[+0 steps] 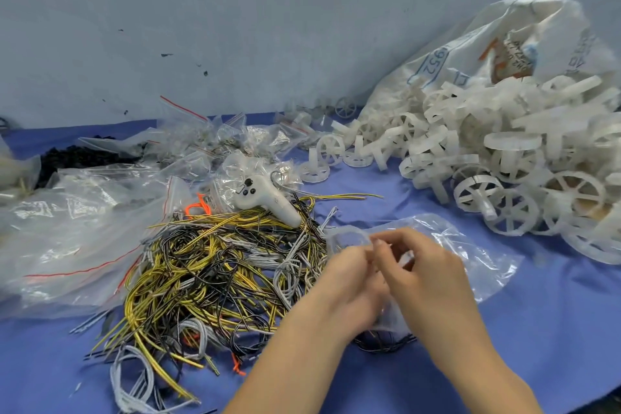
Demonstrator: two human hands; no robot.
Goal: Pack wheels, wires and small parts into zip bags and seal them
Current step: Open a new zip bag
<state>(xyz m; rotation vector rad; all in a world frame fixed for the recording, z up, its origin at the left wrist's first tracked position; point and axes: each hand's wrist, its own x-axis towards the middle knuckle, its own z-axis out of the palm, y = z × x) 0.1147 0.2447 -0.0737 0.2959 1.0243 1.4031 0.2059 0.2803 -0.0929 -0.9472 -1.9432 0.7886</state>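
On the blue-covered table [554, 329], between the wire tangle [215, 265] and the wheel pile [504, 158], I have my left hand [349, 279] and right hand [423, 265] pinching a clear zip bag [470, 245] at its edge, apparently working its mouth, so next it likely needs spreading for filling.

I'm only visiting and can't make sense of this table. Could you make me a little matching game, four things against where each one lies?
Things:
1. wheels
2. wires
3. controller
4. clear bag

Places:
A. held by both hands
B. heaped at the right, spilling from a sack
C. tangled at the centre of the blue cloth
D. lying on the far edge of the wire pile

Pairs: 1-B, 2-C, 3-D, 4-A
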